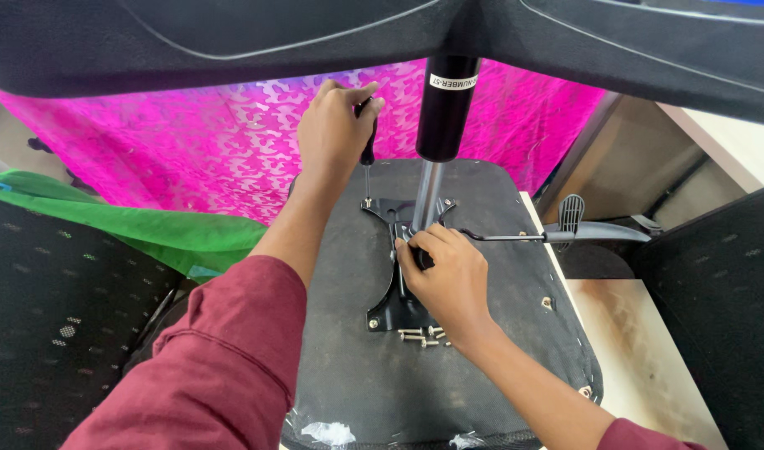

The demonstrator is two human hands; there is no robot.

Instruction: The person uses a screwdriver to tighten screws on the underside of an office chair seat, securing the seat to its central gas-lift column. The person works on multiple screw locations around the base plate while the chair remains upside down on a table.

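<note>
— Both hands busy?
— Yes. My left hand (336, 125) is closed around the screwdriver (368, 154), tip on a screw of the black bracket (390, 312). My right hand (449, 279) presses flat on this bracket, on the upturned seat (490, 200)

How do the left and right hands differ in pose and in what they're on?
The left hand is raised and fisted around a screwdriver standing upright on a corner of the black metal plate; the right hand lies low and flat on that plate beside the gas cylinder. The left arm shows a maroon sleeve to the forearm; the right forearm is mostly bare. Both work on the upturned chair seat.
</note>
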